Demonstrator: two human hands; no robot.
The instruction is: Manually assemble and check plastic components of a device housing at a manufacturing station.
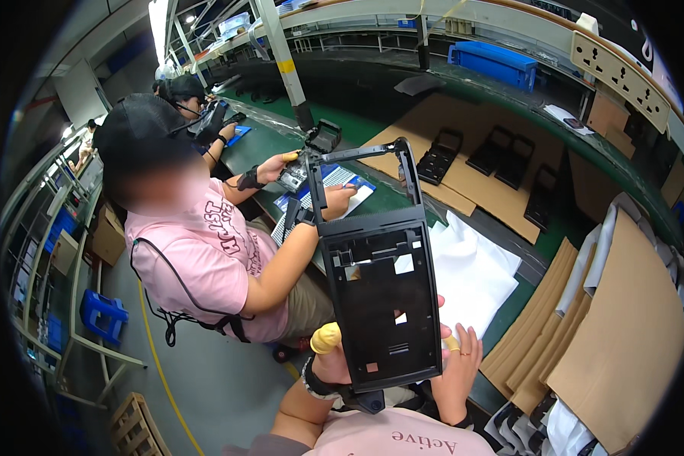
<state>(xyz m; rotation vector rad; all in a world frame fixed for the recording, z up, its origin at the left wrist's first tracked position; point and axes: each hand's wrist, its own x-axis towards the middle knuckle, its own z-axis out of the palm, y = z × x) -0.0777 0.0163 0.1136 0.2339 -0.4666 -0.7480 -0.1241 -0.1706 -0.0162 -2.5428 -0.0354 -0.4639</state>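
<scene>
I hold a large black plastic frame panel [376, 289] upright in front of me, its open bracket end pointing away. My left hand [328, 357], with a yellow finger cot on the thumb and a black wrist strap, grips its lower left edge. My right hand [460, 365] supports the lower right edge from behind, fingers spread, with a ring and a yellow finger cot. Behind the panel, white foam sheets [475, 270] lie on the green bench [372, 199].
A co-worker in a pink shirt [205, 258] sits to my left, handling a black part [296, 171]. Cardboard sheets [623, 342] stack at right. Several black frames [501, 152] rest on cardboard farther back. A blue crate [494, 62] sits on the shelf, a blue stool [102, 311] on the floor.
</scene>
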